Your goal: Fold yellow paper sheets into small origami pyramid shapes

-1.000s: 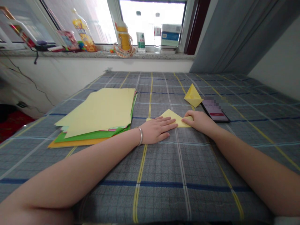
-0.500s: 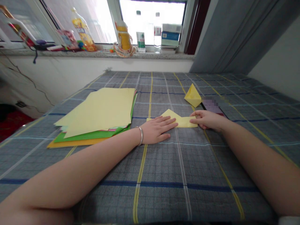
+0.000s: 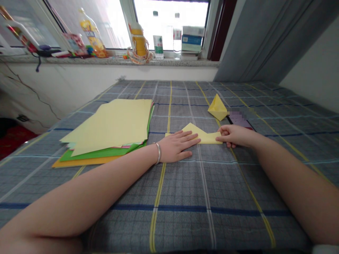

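A folded yellow paper [image 3: 206,138] lies on the plaid cloth, a pointed peak on its far edge and a long strip along its near side. My left hand [image 3: 176,146], with a bracelet at the wrist, rests flat over the paper's left part, fingers stretched out. At the strip's right end my right hand [image 3: 235,135] pinches the paper between thumb and curled fingers. Just beyond stands a yellow folded paper piece [image 3: 217,108] with a pointed top. Part of the strip under my left hand is hidden.
Left of my hands sits a stack of coloured paper [image 3: 119,120], yellow sheets on top. A phone [image 3: 239,120] lies behind my right hand. Bottles, a tube [image 3: 158,47] and boxes [image 3: 192,40] line the windowsill [image 3: 111,60]. A grey curtain [image 3: 259,38] hangs at right.
My right hand's fingers have shifted slightly at the strip's right end, its thumb and index finger closer to the edge. The left hand stays flat in place.
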A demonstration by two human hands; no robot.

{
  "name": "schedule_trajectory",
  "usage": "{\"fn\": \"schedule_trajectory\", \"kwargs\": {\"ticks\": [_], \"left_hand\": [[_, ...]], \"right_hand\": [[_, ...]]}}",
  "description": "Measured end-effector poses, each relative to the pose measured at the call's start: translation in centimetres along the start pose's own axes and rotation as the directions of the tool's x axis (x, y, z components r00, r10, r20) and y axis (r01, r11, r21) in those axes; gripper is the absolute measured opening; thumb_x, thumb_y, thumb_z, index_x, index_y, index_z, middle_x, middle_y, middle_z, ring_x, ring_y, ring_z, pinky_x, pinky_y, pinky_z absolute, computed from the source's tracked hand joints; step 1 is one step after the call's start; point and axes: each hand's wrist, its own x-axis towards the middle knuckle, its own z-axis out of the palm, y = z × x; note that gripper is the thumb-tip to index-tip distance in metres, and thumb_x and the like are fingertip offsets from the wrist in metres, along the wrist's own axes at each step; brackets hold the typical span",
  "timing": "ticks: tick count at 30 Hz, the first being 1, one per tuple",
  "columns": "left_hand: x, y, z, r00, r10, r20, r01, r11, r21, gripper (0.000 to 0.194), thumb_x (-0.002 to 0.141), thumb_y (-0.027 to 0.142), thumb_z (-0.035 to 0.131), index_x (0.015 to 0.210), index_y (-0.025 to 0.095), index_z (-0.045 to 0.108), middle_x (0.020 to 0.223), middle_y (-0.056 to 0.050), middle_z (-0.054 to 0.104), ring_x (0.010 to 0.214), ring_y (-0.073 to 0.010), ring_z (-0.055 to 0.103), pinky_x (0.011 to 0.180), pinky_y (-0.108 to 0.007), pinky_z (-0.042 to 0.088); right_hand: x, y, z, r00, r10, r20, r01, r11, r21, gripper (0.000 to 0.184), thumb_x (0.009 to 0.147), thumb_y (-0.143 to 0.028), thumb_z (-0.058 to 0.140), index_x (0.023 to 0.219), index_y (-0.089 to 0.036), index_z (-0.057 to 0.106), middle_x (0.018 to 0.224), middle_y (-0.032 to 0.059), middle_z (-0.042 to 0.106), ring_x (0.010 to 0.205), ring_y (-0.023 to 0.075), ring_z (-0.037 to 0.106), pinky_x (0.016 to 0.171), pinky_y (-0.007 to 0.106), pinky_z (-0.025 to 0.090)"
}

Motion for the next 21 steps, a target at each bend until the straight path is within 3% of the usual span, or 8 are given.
{"fn": "schedule_trajectory", "kwargs": {"ticks": [7,14,21], "left_hand": [[0.0,0.1,0.0,1.000,-0.003,-0.004,0.003,1.000,0.010,0.056,0.099,0.044,0.031,0.150,0.023,0.023,0.158,-0.003,0.019,0.146,-0.0227,0.016,0.119,-0.041,0.011],[0.0,0.2,-0.1,1.000,-0.006,-0.003,0.006,1.000,0.013,0.056,0.099,0.043,0.032,0.150,0.022,0.024,0.158,-0.003,0.020,0.146,-0.0229,0.016,0.119,-0.041,0.012],[0.0,0.1,0.0,1.000,0.000,-0.019,0.000,1.000,0.021,0.056,0.099,0.044,0.032,0.150,0.024,0.023,0.158,-0.003,0.021,0.146,-0.0227,0.017,0.119,-0.041,0.013]], "right_hand": [[0.1,0.3,-0.2,1.000,0.027,0.005,-0.027,0.997,-0.079,0.022,0.077,-0.032,0.068,0.078,-0.021,0.048,0.060,-0.0050,0.055,0.043,0.0074,0.050,0.039,0.021,0.039],[0.3,1.0,-0.9,0.993,0.078,0.090,-0.070,0.994,-0.090,0.027,0.076,-0.041,0.067,0.070,-0.021,0.051,0.048,-0.0046,0.051,0.040,0.0080,0.046,0.040,0.021,0.035],[0.3,1.0,-1.0,0.991,0.064,0.119,-0.052,0.994,-0.100,0.027,0.076,-0.043,0.067,0.071,-0.020,0.053,0.048,-0.0046,0.050,0.041,0.0080,0.044,0.039,0.021,0.030]]}}
